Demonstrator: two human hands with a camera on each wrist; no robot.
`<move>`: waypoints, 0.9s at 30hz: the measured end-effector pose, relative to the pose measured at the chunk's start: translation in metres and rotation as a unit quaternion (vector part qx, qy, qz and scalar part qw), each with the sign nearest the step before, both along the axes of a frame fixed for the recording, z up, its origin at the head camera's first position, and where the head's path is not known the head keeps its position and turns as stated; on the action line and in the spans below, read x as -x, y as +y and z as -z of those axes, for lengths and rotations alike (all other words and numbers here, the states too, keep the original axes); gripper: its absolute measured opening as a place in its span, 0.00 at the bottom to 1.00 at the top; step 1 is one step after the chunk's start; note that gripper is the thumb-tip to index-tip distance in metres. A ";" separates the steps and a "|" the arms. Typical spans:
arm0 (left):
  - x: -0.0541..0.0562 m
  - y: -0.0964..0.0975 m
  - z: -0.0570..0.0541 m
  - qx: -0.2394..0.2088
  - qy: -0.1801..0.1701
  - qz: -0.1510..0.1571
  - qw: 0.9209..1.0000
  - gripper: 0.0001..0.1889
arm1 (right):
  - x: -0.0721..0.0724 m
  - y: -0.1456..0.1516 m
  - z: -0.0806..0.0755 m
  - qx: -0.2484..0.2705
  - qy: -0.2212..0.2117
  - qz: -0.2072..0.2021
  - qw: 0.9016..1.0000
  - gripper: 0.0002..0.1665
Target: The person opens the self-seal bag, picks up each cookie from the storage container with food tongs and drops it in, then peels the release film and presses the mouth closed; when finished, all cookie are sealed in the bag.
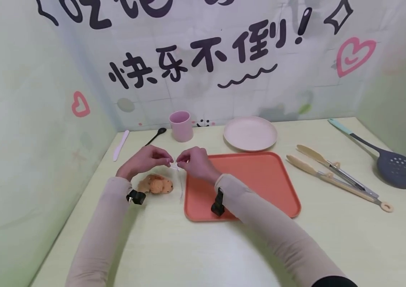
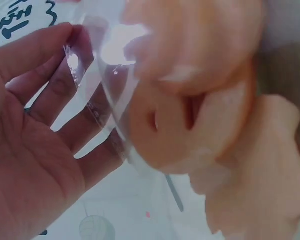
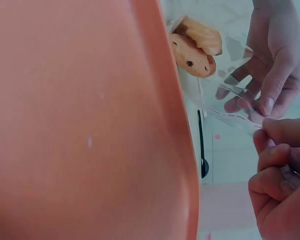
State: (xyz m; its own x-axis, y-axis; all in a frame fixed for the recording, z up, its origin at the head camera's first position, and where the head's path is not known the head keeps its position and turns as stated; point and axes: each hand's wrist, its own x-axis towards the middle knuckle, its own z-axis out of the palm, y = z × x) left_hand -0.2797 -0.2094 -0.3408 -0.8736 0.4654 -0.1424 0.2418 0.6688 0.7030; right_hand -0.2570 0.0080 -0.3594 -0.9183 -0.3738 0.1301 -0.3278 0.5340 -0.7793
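A clear plastic bag [image 3: 235, 117] with several light-brown bread pieces [image 1: 157, 185] in it lies on the table left of the orange tray. My left hand [image 1: 148, 160] pinches the bag's open edge between thumb and fingertips. Close beside it, my right hand [image 1: 198, 163] pinches the same edge with thumb and index finger, its other fingers curled. In the left wrist view, the bread [image 2: 195, 45] shows large through the shiny film, and the left fingers spread behind the plastic [image 2: 115, 75].
The orange tray [image 1: 253, 179] lies under my right forearm. Behind stand a pink cup [image 1: 181, 126] and a pink plate [image 1: 250, 133]. A pink knife [image 1: 121, 146] and black spoon [image 1: 156, 135] lie back left; tongs [image 1: 336, 175] and a slotted turner [image 1: 398, 169] lie right.
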 end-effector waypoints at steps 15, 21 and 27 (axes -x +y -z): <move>-0.008 0.005 0.003 -0.020 0.011 -0.037 0.999 0.11 | -0.006 -0.017 0.010 0.025 0.031 0.063 0.997 0.08; -0.008 0.006 0.004 -0.022 0.018 -0.022 0.999 0.11 | -0.006 -0.021 0.012 0.021 0.055 0.066 0.996 0.07; -0.012 0.009 0.001 -0.006 0.039 -0.018 0.999 0.10 | -0.007 -0.027 0.010 -0.040 0.105 0.072 0.991 0.09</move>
State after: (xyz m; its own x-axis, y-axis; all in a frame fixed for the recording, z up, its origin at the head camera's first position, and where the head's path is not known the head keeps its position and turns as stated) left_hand -0.2680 -0.2002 -0.3423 -0.8977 0.4353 -0.0680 0.2725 0.6700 0.6906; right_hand -0.2503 -0.0189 -0.3690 -0.9189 -0.2572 0.2992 -0.3938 0.6445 -0.6554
